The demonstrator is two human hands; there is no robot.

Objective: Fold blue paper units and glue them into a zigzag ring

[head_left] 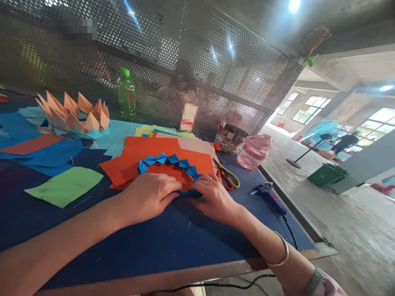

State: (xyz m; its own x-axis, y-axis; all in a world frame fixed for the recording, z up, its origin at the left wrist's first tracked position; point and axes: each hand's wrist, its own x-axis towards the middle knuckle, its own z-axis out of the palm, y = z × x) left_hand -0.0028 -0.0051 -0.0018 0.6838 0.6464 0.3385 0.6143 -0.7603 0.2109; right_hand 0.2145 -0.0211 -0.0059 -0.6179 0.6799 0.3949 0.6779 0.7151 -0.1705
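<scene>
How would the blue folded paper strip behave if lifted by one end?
The blue folded paper strip is probably very light, being only paper. Its zigzag folds likely stiffen it a little, though it may still sag from one end. Its sharp points could crush if the left hand or right hand squeezed hard.

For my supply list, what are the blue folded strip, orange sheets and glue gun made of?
The blue folded strip looks like matte paper, from its crisp creases. The orange sheets seem matte paper or card, thin-edged. The glue gun looks like glossy plastic, from its shine.
</scene>
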